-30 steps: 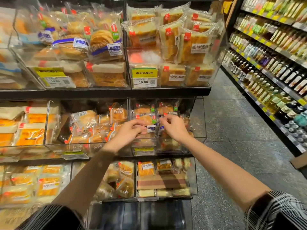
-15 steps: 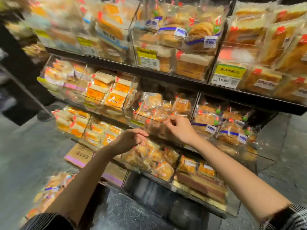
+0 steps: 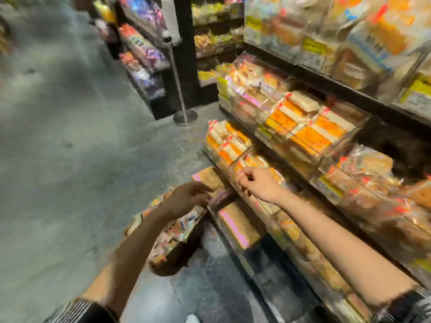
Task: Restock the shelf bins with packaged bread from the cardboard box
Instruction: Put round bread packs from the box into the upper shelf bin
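Cardboard box (image 3: 163, 231): brown, sits on the floor by the shelf foot, full of shiny bread packs, all blurry.
Left hand (image 3: 186, 201): over the box, fingers loose and a bit spread, holding nothing I can see.
Right hand (image 3: 258, 183): in front of the low bins, fingers curled in; too blurry to tell if it pinches anything.
Bins (image 3: 310, 145): clear plastic, boxy, in rows on dark shelves.
Bread (image 3: 300, 122): square slices, orange and white, in see-through wrap with small red tags.
Labels (image 3: 313, 46): yellow price cards, writing too smeared to read.
Floor (image 3: 70, 136): grey, smooth, stone-like.
Sleeves: black and white stripes.
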### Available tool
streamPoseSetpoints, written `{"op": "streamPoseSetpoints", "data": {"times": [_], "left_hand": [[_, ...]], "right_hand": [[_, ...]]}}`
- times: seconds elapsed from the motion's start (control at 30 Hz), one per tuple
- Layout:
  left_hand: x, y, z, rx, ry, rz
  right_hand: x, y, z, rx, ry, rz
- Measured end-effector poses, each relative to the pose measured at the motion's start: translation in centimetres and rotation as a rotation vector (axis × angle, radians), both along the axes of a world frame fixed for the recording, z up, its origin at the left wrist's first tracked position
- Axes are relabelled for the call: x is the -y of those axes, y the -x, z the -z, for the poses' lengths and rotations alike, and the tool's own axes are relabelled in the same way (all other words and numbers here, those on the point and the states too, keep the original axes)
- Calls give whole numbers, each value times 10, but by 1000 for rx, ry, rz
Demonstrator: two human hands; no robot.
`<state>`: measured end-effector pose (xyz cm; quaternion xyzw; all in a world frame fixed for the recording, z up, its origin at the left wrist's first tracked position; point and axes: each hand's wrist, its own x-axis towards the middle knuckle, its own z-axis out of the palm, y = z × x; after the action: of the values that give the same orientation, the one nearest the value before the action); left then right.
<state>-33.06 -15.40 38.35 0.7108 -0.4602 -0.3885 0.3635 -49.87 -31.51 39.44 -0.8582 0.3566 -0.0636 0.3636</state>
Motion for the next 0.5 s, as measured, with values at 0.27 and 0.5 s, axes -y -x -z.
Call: {"op": "streamPoseSetpoints", "data": {"times": [0.27,0.5], "left_hand": [[-98,-124,44,-83,-38,-318],[-159,-187,108,-234,-87,-635]], "right_hand": [[-47,-164,46,-80,-39,-147],[-81,-257,128,-226,-189,-245]]}}
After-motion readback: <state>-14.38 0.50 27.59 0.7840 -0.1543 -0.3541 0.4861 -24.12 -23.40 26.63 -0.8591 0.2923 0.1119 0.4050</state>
